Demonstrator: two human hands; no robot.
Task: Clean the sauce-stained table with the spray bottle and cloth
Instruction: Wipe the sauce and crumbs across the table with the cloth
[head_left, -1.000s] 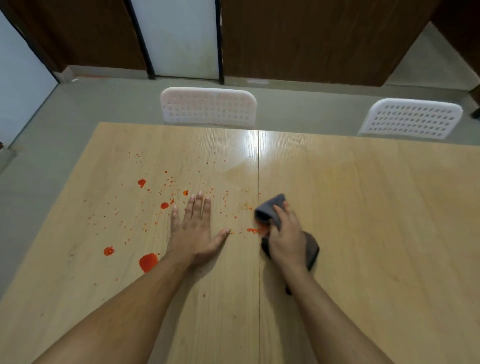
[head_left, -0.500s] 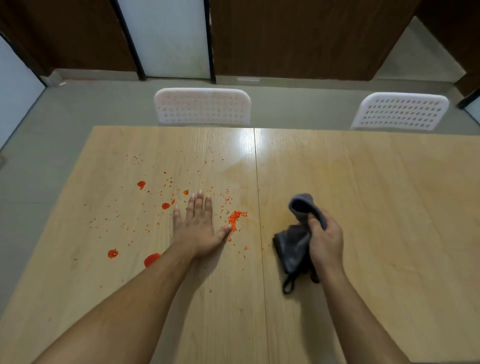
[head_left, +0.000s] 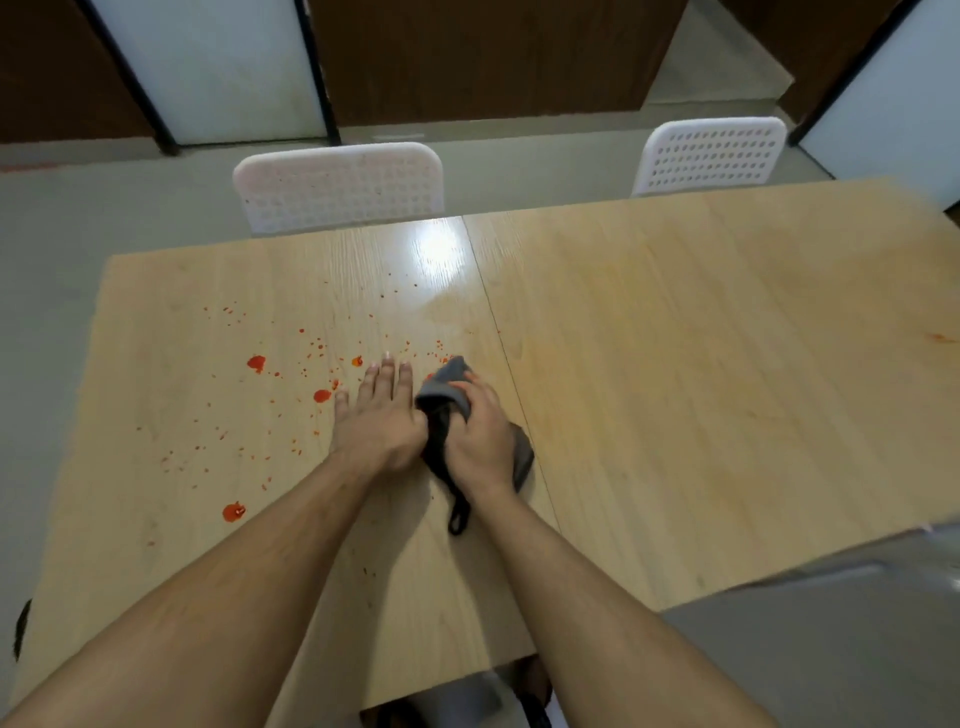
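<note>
A light wooden table (head_left: 675, 364) carries red sauce stains (head_left: 322, 396) scattered over its left half, as blobs and fine specks. My left hand (head_left: 382, 418) lies flat on the table among the specks, fingers straight. Right beside it my right hand (head_left: 475, 436) grips a dark grey cloth (head_left: 444, 389) and presses it on the table, just left of the seam between the two tabletops. The cloth's loop (head_left: 460, 514) trails toward me. No spray bottle is in view.
Two white perforated chairs (head_left: 340, 187) (head_left: 709, 156) stand at the table's far edge. Behind them are grey floor, dark wooden panels and pale doors. A grey surface (head_left: 831, 644) borders the table's near right edge.
My right hand has swept the cloth leftward from the right tabletop back up against my left hand. The sauce cluster by my left thumb is now under the cloth. The camera has tilted.
</note>
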